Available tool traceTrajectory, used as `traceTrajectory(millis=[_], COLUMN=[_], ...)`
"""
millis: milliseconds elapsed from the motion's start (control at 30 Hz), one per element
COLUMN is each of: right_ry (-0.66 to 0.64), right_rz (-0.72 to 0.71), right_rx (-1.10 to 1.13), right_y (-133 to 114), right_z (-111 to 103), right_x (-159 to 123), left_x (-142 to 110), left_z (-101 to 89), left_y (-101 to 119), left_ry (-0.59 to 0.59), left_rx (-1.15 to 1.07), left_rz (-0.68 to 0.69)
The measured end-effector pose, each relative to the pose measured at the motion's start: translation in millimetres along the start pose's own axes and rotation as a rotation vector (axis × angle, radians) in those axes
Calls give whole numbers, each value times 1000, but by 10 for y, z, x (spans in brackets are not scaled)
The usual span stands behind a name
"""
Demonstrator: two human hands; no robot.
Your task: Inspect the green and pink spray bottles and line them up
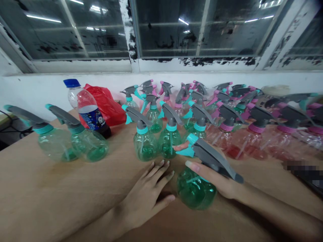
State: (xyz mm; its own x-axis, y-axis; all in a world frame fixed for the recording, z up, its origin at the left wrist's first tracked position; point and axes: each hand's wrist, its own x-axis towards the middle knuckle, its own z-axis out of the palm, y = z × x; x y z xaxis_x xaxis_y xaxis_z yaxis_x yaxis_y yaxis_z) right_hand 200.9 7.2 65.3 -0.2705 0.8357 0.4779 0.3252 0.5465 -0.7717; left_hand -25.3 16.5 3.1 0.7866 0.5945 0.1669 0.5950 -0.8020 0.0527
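My right hand (214, 176) grips a green spray bottle (195, 191) by its neck, thumb along the near side and a finger by the turquoise trigger. The bottle is tilted, its grey and turquoise spray head pointing left. Flat on the table lies my left hand (151, 188), fingers spread and holding nothing, just left of that bottle. Beyond my fingertips stand two more green spray bottles, one on the left (146, 144) and one on the right (170, 139). Whether the held bottle's base touches the table, I cannot tell.
Two green spray bottles (89, 144) stand at the left, near a soda bottle (93, 114) with a blue cap and a red plastic bag (107, 106). Rows of green and pink spray bottles (254, 141) fill the back and right. A dark, partly blurred object (309, 176) lies at the right edge.
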Motion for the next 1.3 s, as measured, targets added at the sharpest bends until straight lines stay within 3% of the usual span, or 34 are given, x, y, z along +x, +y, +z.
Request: traceTrajectory(millis=[333,867,1300], right_ry=[-20,8,12], right_rz=[88,-25,23], right_rx=[93,63,75], right_y=[-1,-28,-8], right_z=[6,1,-2], right_x=[6,42,55], left_x=[13,0,-16], left_z=[-28,-27,-19], left_y=[7,22,26], left_ry=[-4,-17,-10], left_rx=[36,-27,-105], left_rz=[6,-38,-46])
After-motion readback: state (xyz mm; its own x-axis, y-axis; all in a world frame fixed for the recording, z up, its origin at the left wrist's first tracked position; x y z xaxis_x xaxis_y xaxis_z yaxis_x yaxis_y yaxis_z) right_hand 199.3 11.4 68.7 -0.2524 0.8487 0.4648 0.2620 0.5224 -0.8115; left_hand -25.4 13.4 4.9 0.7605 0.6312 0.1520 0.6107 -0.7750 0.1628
